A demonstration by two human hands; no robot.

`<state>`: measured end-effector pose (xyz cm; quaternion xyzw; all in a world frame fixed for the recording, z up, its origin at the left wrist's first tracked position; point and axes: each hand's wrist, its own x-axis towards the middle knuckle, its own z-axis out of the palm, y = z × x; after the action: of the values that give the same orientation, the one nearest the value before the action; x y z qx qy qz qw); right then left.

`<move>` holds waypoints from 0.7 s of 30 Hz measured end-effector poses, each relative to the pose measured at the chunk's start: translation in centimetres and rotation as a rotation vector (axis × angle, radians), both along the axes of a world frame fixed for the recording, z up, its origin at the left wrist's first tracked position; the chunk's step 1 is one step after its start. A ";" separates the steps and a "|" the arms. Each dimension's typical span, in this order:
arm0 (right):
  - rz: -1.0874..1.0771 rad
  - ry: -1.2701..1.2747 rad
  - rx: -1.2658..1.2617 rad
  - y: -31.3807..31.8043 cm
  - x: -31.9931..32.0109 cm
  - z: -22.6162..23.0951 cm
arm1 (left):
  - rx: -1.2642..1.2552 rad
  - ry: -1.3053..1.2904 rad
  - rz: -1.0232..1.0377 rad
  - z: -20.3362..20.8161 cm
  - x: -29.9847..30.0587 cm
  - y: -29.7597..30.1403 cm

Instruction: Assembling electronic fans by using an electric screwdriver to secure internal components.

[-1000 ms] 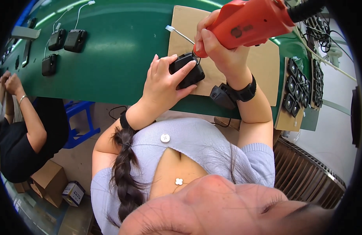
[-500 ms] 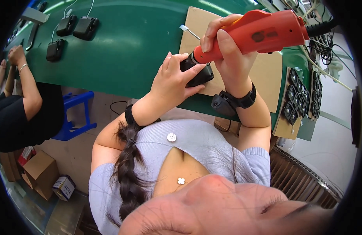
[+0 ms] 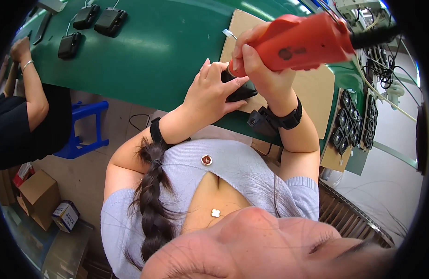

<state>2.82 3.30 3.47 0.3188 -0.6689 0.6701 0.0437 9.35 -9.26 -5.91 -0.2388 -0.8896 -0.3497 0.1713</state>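
Note:
My right hand [image 3: 269,80] is wrapped round a red electric screwdriver [image 3: 303,44], held slanting, with a thick black cable at its back end. Its front end reaches down to a small black plastic case [image 3: 243,92], where the tip is hidden. My left hand [image 3: 207,93] grips that case from the left, fingers along its top and thumb along its near side. A thin wire with a white plug [image 3: 229,33] lies just beyond the case. Beneath is a brown cardboard sheet [image 3: 312,102] on the green bench top [image 3: 145,65].
Several black cases [image 3: 111,21] with white wires lie at the far left. Black round-faced parts [image 3: 347,118] stand in rows on a board at the right. Tangled cables [image 3: 386,69] hang behind them. Another person's arm [image 3: 35,97] rests at the left bench edge, near a blue stool [image 3: 82,130].
The whole view has shifted slightly. The screwdriver's back end has swung a little left and is slightly blurred. Both hands keep their holds on the screwdriver and the case.

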 end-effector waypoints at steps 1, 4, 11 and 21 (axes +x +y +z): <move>-0.021 0.021 0.071 -0.1 -0.2 0.0 | 0.005 -0.014 -0.005 0.0 0.0 0.0; 0.000 0.013 0.084 -0.6 -0.3 0.0 | 0.019 -0.036 -0.017 -0.2 0.0 0.1; -0.006 -0.027 0.058 -0.7 0.0 0.5 | 0.000 -0.088 -0.025 -0.2 0.3 0.3; -0.136 0.088 -0.386 6.1 3.3 2.3 | -0.016 -0.048 -0.010 0.5 0.0 0.1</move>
<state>6.09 9.36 5.74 0.2876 -0.5458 0.7666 0.1784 9.37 -9.19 -5.44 -0.2364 -0.8949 -0.3491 0.1462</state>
